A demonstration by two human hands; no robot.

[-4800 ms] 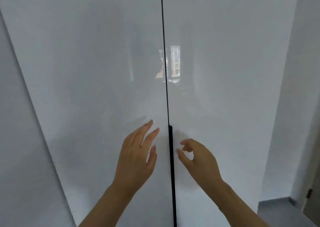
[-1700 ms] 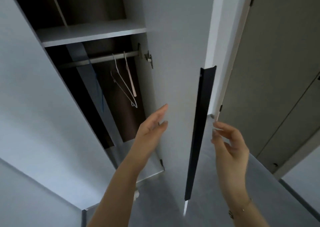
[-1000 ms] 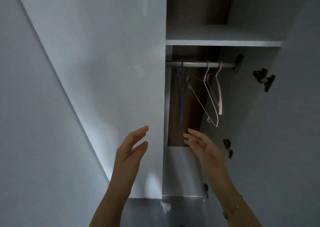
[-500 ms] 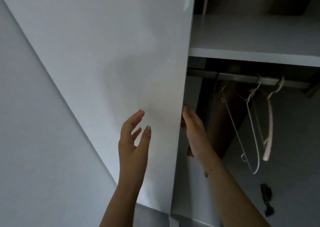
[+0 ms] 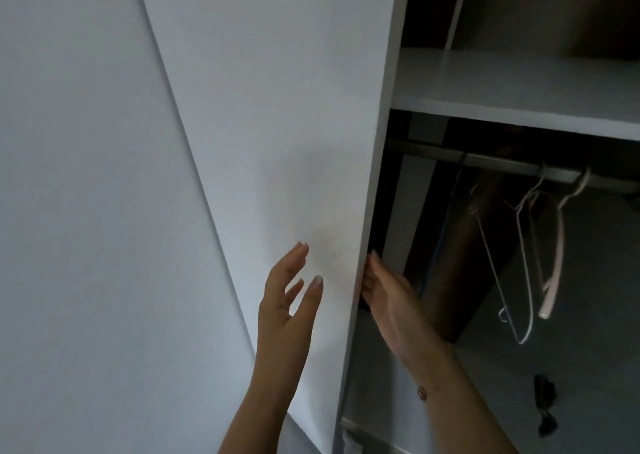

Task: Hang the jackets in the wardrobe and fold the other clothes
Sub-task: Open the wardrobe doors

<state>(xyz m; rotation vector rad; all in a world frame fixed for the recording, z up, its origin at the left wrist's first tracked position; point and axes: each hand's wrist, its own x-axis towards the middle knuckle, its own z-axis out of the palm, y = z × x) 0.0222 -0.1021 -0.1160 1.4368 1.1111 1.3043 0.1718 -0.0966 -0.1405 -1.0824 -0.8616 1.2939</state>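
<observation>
The white wardrobe stands with its right side open. Its left door [image 5: 277, 124] fills the middle of the view. My left hand [image 5: 287, 301] hovers with spread, straight fingers in front of the door's face, near its free edge. My right hand [image 5: 388, 294] reaches behind that edge, straight fingers lying against the door's inner side; the fingertips are partly hidden. Inside, a metal rail [image 5: 502, 166] carries a white wire hanger [image 5: 524, 273] and a pink hanger [image 5: 554, 266], both bare. No jackets or other clothes are in view.
A grey shelf [image 5: 519, 86] sits just above the rail. A thin blue hanger [image 5: 441, 231] hangs at the rail's left end. A dark hinge [image 5: 545, 405] is fixed to the inner right wall. A plain white wall [image 5: 86, 211] lies to the left.
Both doors were closed at first; the right door was swung open. Over the last second my right hand moved left from the opening to the left door's edge, and the view came closer.
</observation>
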